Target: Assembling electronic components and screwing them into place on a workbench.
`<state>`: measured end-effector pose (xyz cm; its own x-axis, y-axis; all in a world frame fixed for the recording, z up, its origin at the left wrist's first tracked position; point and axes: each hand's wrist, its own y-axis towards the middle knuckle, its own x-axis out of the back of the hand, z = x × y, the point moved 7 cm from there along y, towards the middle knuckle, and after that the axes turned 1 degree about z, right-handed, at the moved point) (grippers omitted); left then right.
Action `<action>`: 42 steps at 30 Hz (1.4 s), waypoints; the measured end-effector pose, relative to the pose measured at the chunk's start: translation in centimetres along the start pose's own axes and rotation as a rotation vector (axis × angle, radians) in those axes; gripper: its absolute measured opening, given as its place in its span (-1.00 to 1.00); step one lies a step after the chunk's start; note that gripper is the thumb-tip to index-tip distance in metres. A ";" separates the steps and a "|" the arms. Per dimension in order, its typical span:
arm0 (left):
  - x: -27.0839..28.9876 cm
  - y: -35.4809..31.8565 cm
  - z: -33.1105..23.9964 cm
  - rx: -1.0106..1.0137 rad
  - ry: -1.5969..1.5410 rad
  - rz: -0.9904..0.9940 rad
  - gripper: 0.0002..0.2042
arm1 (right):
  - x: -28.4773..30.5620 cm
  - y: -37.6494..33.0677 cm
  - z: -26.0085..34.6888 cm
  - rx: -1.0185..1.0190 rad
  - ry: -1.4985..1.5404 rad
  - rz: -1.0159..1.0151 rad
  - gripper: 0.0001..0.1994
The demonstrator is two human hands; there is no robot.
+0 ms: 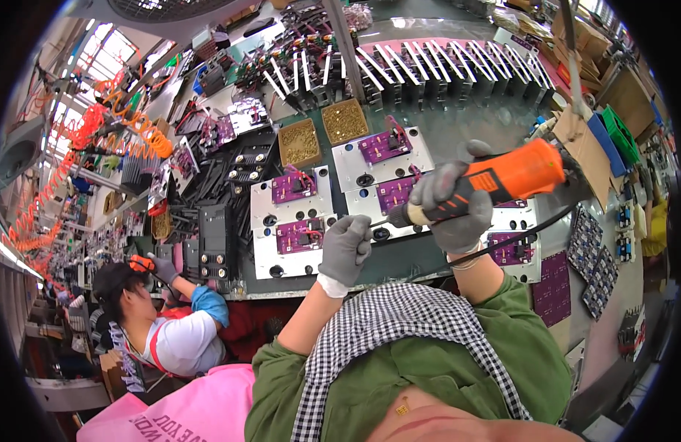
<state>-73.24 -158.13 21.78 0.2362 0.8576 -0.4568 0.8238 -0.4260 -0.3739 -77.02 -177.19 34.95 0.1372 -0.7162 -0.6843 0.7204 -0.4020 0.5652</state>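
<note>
My right hand (458, 210), in a grey glove, is wrapped round an orange and black electric screwdriver (514, 177). The tool lies nearly level, and its thin bit points left to my other hand. My left hand (346, 249), also gloved in grey, is closed at the bit's tip; whatever its fingers pinch is hidden. Beneath and around both hands lie silver metal plates (265, 259), each bearing a purple circuit board (299, 236). Another such board (385, 146) sits on a plate farther off. A black cord (528, 234) runs below the screwdriver.
Two cardboard trays of small brass-coloured screws (299, 143) (346, 121) stand beyond the plates. Black housings (214, 239) are piled to the left. A row of upright white-edged parts (451, 66) lines the back. A co-worker (178, 331) sits at the left, holding an orange tool.
</note>
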 end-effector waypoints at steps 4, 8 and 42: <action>-1.3 0.4 0.6 0.058 0.005 0.054 -0.73 | 0.4 -0.1 1.5 0.066 -0.005 0.057 -0.33; -2.7 0.7 1.7 0.108 -0.155 0.153 -0.71 | 0.6 -0.2 2.3 0.075 -0.021 0.039 -0.34; 6.2 3.0 1.8 0.152 -0.489 0.052 -0.73 | 11.5 -2.7 4.9 0.056 -0.595 -0.399 -0.48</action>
<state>-70.23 -154.62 16.40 -0.0242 0.6146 -0.7885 0.7246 -0.5326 -0.4374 -80.65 -187.16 27.78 -0.5351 -0.6914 -0.4854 0.5997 -0.7156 0.3581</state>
